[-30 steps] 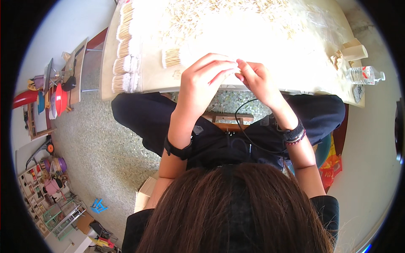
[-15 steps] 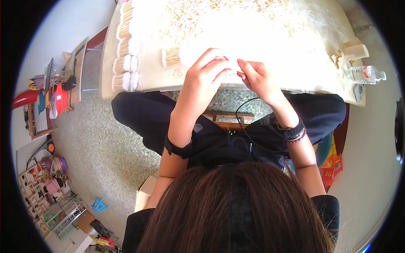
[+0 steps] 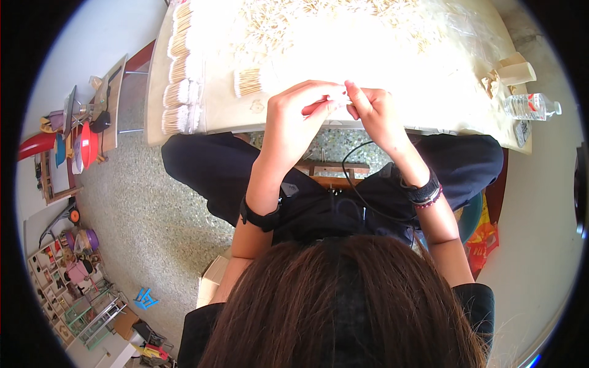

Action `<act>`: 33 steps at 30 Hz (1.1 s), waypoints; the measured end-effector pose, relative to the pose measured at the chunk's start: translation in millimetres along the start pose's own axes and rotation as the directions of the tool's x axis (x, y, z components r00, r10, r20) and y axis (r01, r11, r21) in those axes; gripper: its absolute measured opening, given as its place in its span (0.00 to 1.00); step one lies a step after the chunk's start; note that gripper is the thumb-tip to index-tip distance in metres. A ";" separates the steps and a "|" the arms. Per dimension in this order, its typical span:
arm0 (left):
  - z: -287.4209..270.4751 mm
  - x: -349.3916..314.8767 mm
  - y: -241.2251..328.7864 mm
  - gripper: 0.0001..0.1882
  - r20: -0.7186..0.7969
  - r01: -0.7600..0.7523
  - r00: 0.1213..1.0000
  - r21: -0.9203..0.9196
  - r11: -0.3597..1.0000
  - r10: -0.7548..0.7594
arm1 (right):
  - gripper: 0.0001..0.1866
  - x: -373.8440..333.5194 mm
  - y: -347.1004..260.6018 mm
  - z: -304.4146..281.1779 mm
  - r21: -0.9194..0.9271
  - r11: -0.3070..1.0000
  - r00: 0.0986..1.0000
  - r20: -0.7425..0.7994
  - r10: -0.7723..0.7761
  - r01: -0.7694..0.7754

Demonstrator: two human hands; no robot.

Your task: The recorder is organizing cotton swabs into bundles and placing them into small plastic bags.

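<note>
Over the table's near edge, my two hands meet with their fingertips close together. My left hand (image 3: 292, 116) is closed in a pinch around cotton swabs (image 3: 337, 95), whose white tips show between the fingers; the rest is hidden and washed out by glare. Against the same spot, my right hand (image 3: 378, 115) is closed too, thumb pointing up and fingers curled. A bundle of cotton swabs (image 3: 249, 82) lies just left of my left hand. Many loose swabs (image 3: 270, 27) are scattered at the far side, partly lost in bright light.
Stacked swab bundles (image 3: 177, 93) line the table's left edge. At the right stand a clear plastic bottle (image 3: 526, 107) and a piece of brown cardboard (image 3: 516, 70). A dark cable (image 3: 347, 168) loops over my lap. A blue stool (image 3: 145, 299) is on the floor behind left.
My left hand's fingers have flattened and lowered slightly, and more white shows between the hands. My right thumb now points up more. The table's things have stayed in place.
</note>
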State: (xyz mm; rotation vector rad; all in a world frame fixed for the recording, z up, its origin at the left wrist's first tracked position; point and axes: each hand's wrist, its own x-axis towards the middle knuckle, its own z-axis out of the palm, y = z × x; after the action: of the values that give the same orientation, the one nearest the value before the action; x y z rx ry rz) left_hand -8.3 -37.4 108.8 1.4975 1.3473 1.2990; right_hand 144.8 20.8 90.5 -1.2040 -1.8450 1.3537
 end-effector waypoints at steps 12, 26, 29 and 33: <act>-10.9 3.3 5.1 0.06 0.102 -0.032 0.995 0.105 0.994 0.021 | 0.30 1.0 3.5 -6.4 0.052 0.992 0.973 0.205 0.102 -0.115; -11.5 6.8 -3.6 0.06 0.093 -0.229 0.972 0.186 0.956 0.215 | 0.26 4.7 7.0 -8.1 0.363 0.857 0.890 0.405 0.208 -0.366; -13.8 6.0 -1.4 0.06 0.110 -0.244 0.968 0.222 0.944 0.225 | 0.25 5.7 9.6 -7.3 0.419 0.811 0.871 0.446 0.208 -0.408; -11.9 5.3 -7.2 0.08 0.075 -0.168 0.984 0.076 0.983 0.163 | 0.25 5.7 5.4 -6.4 0.427 0.813 0.876 0.442 0.193 -0.395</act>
State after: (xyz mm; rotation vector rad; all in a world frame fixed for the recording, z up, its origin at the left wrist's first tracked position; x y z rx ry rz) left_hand -21.9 -32.1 105.7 1.7259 1.2673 1.2947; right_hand 149.3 29.2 87.2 -1.0190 -1.4004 2.2229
